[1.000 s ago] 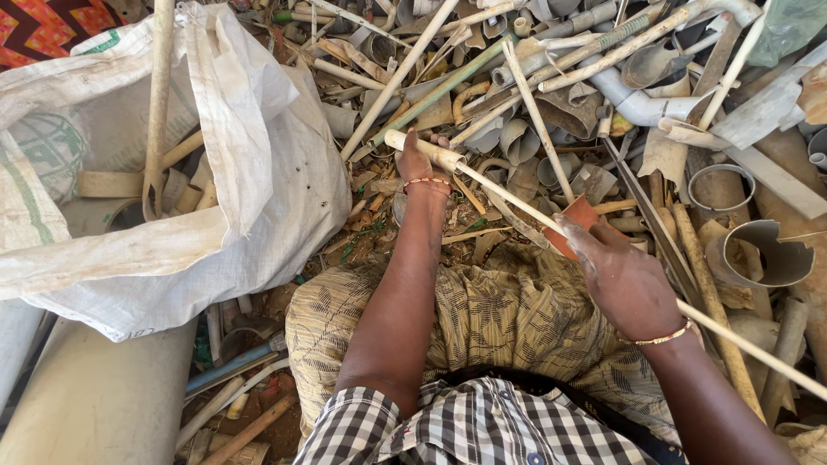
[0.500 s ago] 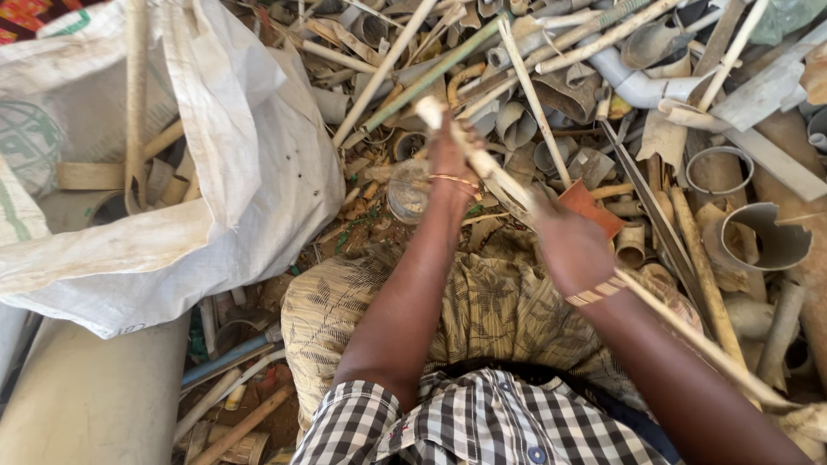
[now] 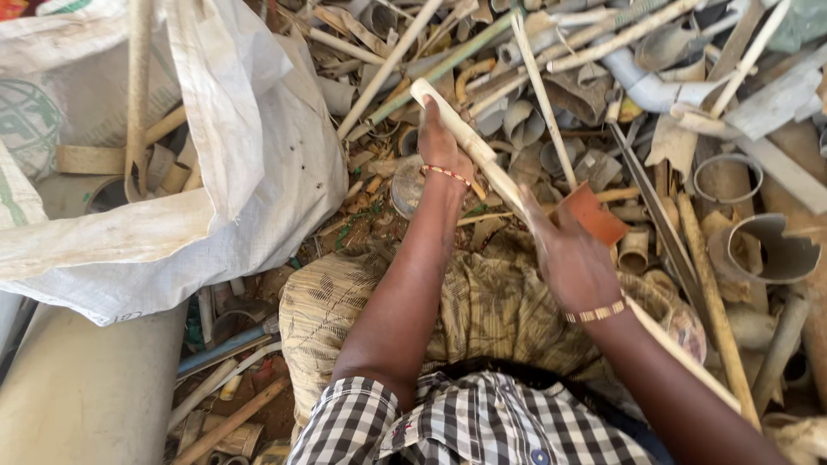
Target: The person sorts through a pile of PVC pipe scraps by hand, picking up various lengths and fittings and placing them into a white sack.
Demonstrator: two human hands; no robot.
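Observation:
A long pale plastic pipe [image 3: 469, 142] runs slanting from the upper middle down to the lower right, passing under my right forearm. My left hand [image 3: 441, 142] grips it near its upper end; a beaded bracelet circles that wrist. My right hand [image 3: 573, 258] is closed around the pipe lower down and wears a metal bracelet. A flat reddish-brown piece [image 3: 593, 213] sits right at my right hand's fingers; whether the hand holds it I cannot tell. Both hands hover over a heap of broken plastic pipes [image 3: 560, 95].
A big white woven sack [image 3: 250, 146] stands open at the left, with pipe pieces and a long stick inside. A wide grey pipe [image 3: 86, 387] lies at the lower left. Cut pipe rings and tubes [image 3: 758, 250] crowd the right side. Patterned cloth [image 3: 482, 310] covers my lap.
Both hands have swung the pale pipe so its upper end points more upward and to the left. My right hand slid up along it, closer to the left hand.

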